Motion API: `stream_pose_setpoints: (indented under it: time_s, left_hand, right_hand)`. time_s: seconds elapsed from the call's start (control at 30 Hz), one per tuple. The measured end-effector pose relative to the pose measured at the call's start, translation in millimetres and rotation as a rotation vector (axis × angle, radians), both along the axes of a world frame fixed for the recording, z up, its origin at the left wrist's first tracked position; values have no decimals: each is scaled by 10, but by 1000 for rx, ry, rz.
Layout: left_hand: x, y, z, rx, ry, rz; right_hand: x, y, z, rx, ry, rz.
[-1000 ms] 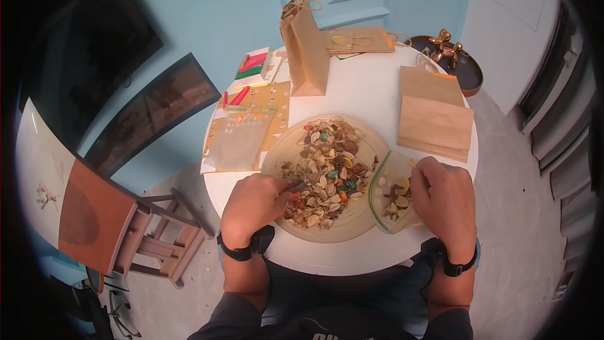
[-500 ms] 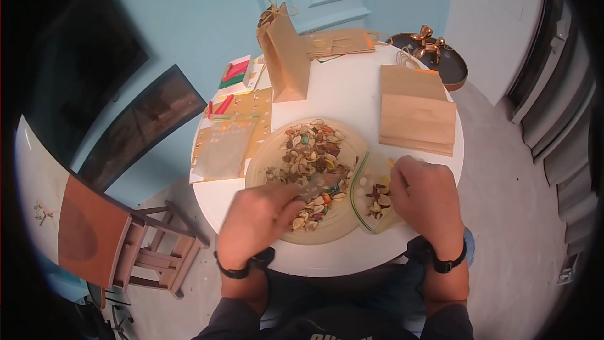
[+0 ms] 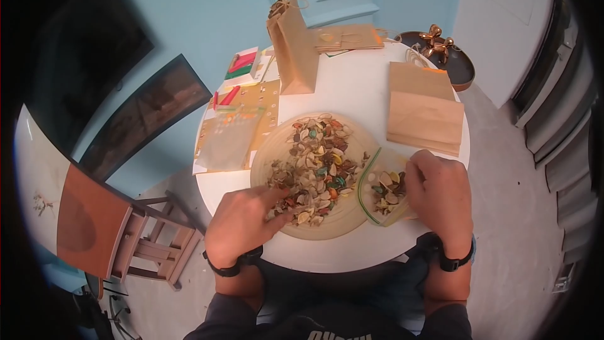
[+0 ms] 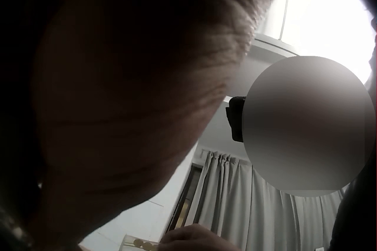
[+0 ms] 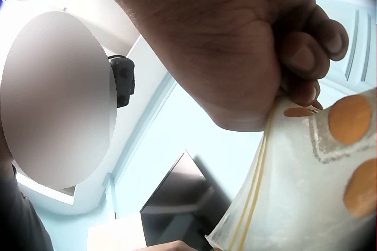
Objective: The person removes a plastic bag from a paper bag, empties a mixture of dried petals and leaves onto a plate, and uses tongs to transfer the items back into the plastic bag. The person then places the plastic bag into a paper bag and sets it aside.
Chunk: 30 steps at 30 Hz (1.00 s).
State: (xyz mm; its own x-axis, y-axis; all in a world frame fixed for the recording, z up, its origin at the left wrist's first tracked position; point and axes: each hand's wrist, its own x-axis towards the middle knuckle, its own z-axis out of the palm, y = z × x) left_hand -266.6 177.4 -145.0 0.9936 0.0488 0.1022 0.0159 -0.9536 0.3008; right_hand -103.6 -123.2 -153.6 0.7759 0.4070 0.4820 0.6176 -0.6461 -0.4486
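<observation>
Dried potpourri point(image 3: 314, 179) in brown, cream, green and orange pieces is heaped on a round, pale tan plate point(image 3: 362, 141). My left hand point(image 3: 242, 221) is at the plate's near left side, thumb and forefinger spread apart with their tips at the heap. A clear zip bag point(image 3: 376, 179) with a green-edged mouth leans over the plate's right rim, some potpourri inside it. My right hand point(image 3: 440, 192) grips the bag's upper right side with curled fingers. In the right wrist view the bag point(image 5: 288, 174) shows orange dots and hangs from those fingers. The left wrist view shows mostly my dark palm.
A tall kraft paper bag point(image 3: 294, 50) stands behind the plate. Folded kraft bags point(image 3: 425, 110) lie at the right and more point(image 3: 349, 36) at the back. On the left, a flat zip bag point(image 3: 229, 141) lies on patterned paper near red pieces point(image 3: 229, 96).
My left hand swept a pinch of potpourri toward the bag, blurred, then came back left to the heap with thumb and forefinger parted. My right hand has kept its grip on the bag.
</observation>
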Motion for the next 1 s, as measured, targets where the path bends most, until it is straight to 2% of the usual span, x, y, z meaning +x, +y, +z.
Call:
stream_pose_setpoints:
  time_s: [0.13,0.23,0.33,0.43,0.63,0.77,1.0]
  left_hand:
    - [-60,9,-90,66,135,-74]
    - [42,-15,-123,114,131,43]
    - [195,74,-240,192,40,155]
    - [260,159,-277,172,-59,279]
    - [99,330,-141,3,40,287]
    - [34,400,-135,-8,110,320]
    - [89,247,-107,-79,165,182]
  right_hand:
    - [-17,33,3,1,-16,2]
    - [-25,67,5,1,-18,8]
    - [-26,98,16,-17,-6,13]
    - [-32,112,27,-23,-5,13]
    - [-24,104,11,-15,-5,13]
    - [-30,102,16,-24,-12,17]
    - [-34,103,-3,-7,-24,16]
